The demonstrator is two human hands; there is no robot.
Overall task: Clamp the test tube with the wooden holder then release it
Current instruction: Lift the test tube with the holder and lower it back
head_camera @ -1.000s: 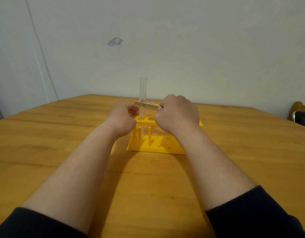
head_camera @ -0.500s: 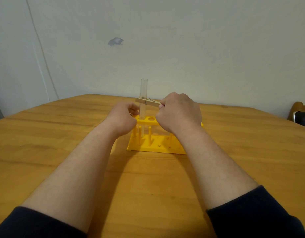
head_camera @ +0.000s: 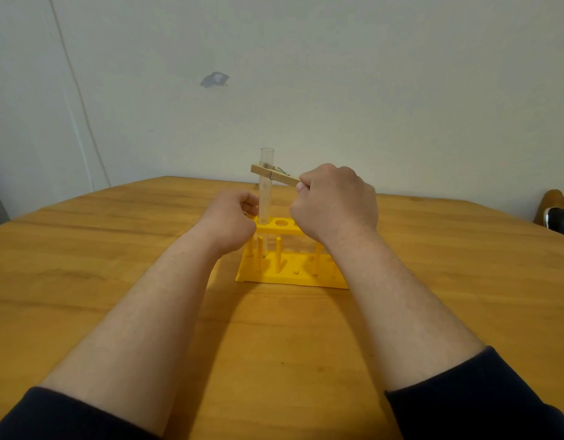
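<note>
At frame centre, the right hand (head_camera: 334, 203) grips the wooden holder (head_camera: 274, 175) clamped round the upright test tube (head_camera: 265, 188); the left hand (head_camera: 230, 219) curls closed beside the tube's base, at the yellow rack (head_camera: 290, 274)

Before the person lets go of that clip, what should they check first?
1. Wooden holder sits across the test tube: ok.
2. Tube stands upright in the yellow rack: ok.
3. Right hand holds the holder's handle end: ok.
4. Left hand touching the tube's lower part: cannot tell.
5. Rack flat on the table: ok.
6. Clamp grip firm: cannot tell.
</note>
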